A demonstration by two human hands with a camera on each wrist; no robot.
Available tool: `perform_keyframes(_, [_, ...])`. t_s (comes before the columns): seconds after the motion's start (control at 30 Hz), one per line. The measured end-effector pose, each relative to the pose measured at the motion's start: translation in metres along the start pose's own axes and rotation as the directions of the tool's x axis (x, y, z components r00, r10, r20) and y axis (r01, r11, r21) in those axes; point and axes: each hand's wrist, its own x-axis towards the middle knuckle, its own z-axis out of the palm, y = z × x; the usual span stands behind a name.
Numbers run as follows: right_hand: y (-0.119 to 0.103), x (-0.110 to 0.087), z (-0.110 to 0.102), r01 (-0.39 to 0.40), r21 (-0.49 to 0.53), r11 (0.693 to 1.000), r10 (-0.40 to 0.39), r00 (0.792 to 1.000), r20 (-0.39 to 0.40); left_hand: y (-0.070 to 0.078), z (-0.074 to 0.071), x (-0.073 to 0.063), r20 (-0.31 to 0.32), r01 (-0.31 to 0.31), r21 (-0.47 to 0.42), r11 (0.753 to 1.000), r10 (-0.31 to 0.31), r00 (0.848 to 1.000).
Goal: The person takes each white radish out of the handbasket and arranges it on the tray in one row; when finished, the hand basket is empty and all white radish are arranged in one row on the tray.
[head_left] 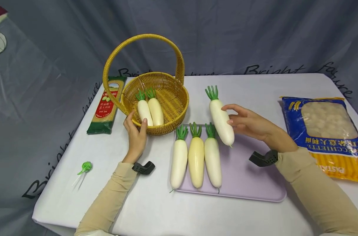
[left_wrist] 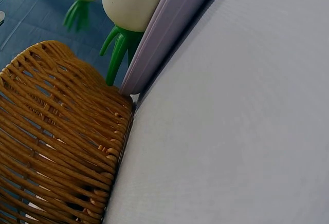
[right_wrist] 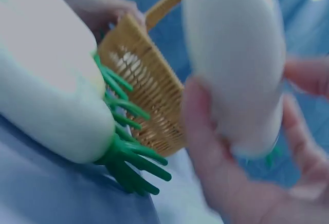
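head view shows the right hand (head_left: 252, 124) pinching a white radish (head_left: 220, 119), seemingly stiff, light and slick, so best held round its thick middle, above the tray (head_left: 255, 178)'s far edge, while the left hand (head_left: 136, 139)'s thumb and fingers grip the basket (head_left: 167, 129)'s near-left rim.

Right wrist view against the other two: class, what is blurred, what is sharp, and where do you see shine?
Right wrist view: right hand and held radish blurred, nearest leaves sharper. Left wrist view: basket fairly crisp, far leaves at upper left soft. Head view: mostly sharp, pasta bag glossy in patches.
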Motion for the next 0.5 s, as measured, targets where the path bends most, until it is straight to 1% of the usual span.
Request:
perform_keyframes(0.13, [0.012, -0.029, 0.003, -0.037, -0.117, 0.992, 0.024, 0.994, -0.103, 0.000, 0.002, 0.001, -0.003, -0.007, -0.004, 1.000, 0.007, 1.000])
perform_keyframes(0.2, [0.022, -0.042, 0.006, -0.067, -0.183, 0.981, 0.040, 0.988, -0.151, 0.000, 0.003, 0.000, 0.004, -0.007, -0.004, 1.000, 0.007, 1.000])
perform_keyframes(0.3, [0.039, -0.059, 0.014, -0.121, -0.250, 0.961, 0.069, 0.976, -0.206, -0.001, 0.003, -0.001, 0.010, -0.006, 0.008, 1.000, 0.005, 1.000])
perform_keyframes(0.4, [0.052, -0.072, 0.019, -0.146, -0.278, 0.950, 0.084, 0.971, -0.223, -0.001, 0.001, -0.001, 0.009, -0.007, 0.017, 1.000, 0.007, 1.000])
perform_keyframes(0.5, [0.057, -0.078, 0.023, -0.146, -0.302, 0.942, 0.072, 0.968, -0.240, 0.001, 0.000, -0.001, 0.010, -0.007, 0.010, 1.000, 0.006, 1.000])
